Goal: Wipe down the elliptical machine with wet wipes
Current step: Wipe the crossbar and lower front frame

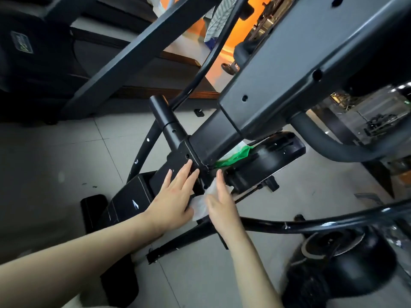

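Note:
The black elliptical machine [213, 138] fills the view, its square central post slanting down to a base joint. My left hand [175, 196] lies flat with straight fingers against the lower post housing, fingertips near a screw hole. A white wet wipe [201, 207] is crumpled between my two hands against the frame. My right hand [222, 201] presses on the wipe with fingers extended upward along the post. A green and white wipes packet [238, 153] sits behind the post on the machine's base.
A curved black bar [289, 223] crosses under my right forearm. A black flywheel cover [338, 263] sits lower right. A black pedal [126, 203] lies left of my left hand. A treadmill [55, 52] stands upper left on grey floor tiles [55, 152].

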